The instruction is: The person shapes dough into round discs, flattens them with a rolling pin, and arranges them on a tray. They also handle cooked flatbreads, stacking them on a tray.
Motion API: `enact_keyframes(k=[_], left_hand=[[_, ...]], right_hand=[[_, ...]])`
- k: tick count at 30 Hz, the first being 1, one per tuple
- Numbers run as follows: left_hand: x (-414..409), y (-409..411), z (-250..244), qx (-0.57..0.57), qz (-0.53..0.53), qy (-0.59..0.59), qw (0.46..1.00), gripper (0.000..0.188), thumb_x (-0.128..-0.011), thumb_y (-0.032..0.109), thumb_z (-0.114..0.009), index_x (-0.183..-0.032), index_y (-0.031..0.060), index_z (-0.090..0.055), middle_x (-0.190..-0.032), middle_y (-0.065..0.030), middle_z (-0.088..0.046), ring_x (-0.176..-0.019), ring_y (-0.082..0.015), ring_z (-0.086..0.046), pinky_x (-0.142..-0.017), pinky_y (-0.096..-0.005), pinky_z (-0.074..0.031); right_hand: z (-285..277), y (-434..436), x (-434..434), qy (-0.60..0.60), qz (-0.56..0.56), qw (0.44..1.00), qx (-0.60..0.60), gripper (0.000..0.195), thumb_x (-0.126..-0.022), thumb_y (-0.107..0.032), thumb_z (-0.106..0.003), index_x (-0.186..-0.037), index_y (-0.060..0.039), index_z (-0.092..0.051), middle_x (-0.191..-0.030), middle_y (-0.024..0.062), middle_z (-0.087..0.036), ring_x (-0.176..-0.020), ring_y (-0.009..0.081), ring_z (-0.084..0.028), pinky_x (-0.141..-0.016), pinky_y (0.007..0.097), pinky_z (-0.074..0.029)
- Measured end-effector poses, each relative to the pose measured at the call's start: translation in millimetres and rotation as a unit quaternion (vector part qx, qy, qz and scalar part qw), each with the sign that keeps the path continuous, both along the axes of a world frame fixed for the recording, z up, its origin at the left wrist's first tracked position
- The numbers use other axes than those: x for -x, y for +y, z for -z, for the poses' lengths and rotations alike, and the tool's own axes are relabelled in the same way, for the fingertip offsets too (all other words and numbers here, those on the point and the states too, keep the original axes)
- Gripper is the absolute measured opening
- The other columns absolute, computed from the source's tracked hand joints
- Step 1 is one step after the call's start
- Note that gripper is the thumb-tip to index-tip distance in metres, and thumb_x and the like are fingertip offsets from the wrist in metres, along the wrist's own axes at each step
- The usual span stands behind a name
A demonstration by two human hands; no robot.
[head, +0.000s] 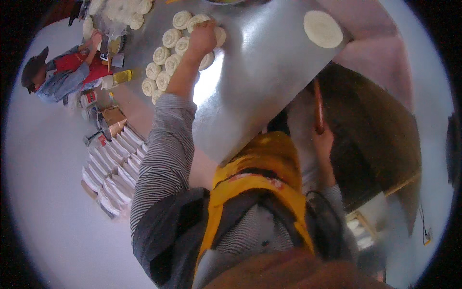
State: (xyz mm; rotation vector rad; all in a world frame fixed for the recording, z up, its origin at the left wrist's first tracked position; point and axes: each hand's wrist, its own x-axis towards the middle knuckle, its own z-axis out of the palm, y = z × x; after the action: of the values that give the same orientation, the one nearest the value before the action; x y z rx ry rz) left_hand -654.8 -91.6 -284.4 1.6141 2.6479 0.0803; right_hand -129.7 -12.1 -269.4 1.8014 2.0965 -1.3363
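My left hand (204, 36) reaches across a shiny metal worktable (267, 68), on top of a group of coiled dough rounds. Its fingertips are bent down among the rounds and partly hidden, so a firm hold on one cannot be made out. A coiled dough round (182, 20) sits just left of that hand, and another dough round (220, 37) shows at its right. Off the table's near edge, my right hand (323, 137) grips one end of a slim reddish-brown rolling pin (318, 103). One flattened dough disc (323, 29) lies at the table's right corner.
At the far left a co-worker (68, 72) in a red apron handles dough beside a dough pile (122, 11). A bottle of yellow oil (122, 76) lies along the table's left edge. White packages (112, 169) stand in rows below a cardboard box (113, 117).
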Motion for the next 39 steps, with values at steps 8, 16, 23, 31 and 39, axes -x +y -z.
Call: enact_keyframes(k=[8, 16, 23, 31, 39], left_hand=[[3, 8, -10, 0.047, 0.184, 0.022, 0.982, 0.033, -0.087, 0.017, -0.058, -0.12, 0.0164, -0.063, -0.118, -0.0082, -0.063, -0.119, -0.0282, -0.055, -0.096, -0.0536, -0.043], [3, -16, -67, -0.006, 0.228, 0.009, 0.974, 0.028, -0.081, 0.02, -0.067, -0.108, 0.0135, -0.066, -0.099, -0.008, -0.069, -0.101, -0.0266, -0.065, -0.091, -0.0468, -0.046], [-105, -103, -115, -0.301, -0.107, -0.596, 0.737, 0.037, -0.085, 0.026, -0.072, -0.112, 0.0015, -0.065, -0.093, -0.006, -0.069, -0.074, -0.0119, -0.061, -0.066, -0.0283, -0.05], [-237, -225, -37, 0.038, -0.21, -0.382, 0.899, 0.044, -0.09, 0.026, -0.064, -0.126, 0.0015, -0.058, -0.124, -0.0247, -0.058, -0.108, -0.0395, -0.06, -0.092, -0.049, -0.049], [-263, -181, -9, -0.074, 0.12, -0.13, 0.981, 0.052, -0.094, 0.029, -0.06, -0.138, 0.0035, -0.047, -0.148, -0.0257, -0.036, -0.14, -0.04, -0.031, -0.114, -0.0543, -0.028]], right_hand=[[-58, -35, 39, 0.043, -0.049, 0.998, -0.012, 0.032, -0.082, -0.019, -0.073, -0.108, -0.0014, -0.067, -0.098, 0.0169, -0.071, -0.092, 0.0288, -0.069, -0.085, 0.0364, -0.052], [-44, -77, 34, 0.112, -0.058, 0.988, -0.095, 0.043, -0.081, -0.029, -0.075, -0.114, -0.0032, -0.066, -0.101, 0.0201, -0.069, -0.093, 0.0345, -0.069, -0.081, 0.0406, -0.054], [-65, -115, 49, 0.091, -0.045, 0.993, -0.057, 0.043, -0.081, -0.03, -0.075, -0.113, -0.0036, -0.066, -0.098, 0.0191, -0.069, -0.09, 0.0329, -0.069, -0.08, 0.039, -0.054], [-77, -131, 42, 0.07, -0.041, 0.992, -0.099, 0.036, -0.082, -0.028, -0.075, -0.106, -0.0023, -0.066, -0.092, 0.0161, -0.07, -0.083, 0.0293, -0.069, -0.077, 0.0385, -0.053], [-66, -147, 50, 0.029, -0.133, 0.972, -0.194, 0.041, -0.086, -0.027, -0.071, -0.119, -0.0047, -0.059, -0.1, 0.0173, -0.068, -0.09, 0.0362, -0.068, -0.078, 0.042, -0.054]])
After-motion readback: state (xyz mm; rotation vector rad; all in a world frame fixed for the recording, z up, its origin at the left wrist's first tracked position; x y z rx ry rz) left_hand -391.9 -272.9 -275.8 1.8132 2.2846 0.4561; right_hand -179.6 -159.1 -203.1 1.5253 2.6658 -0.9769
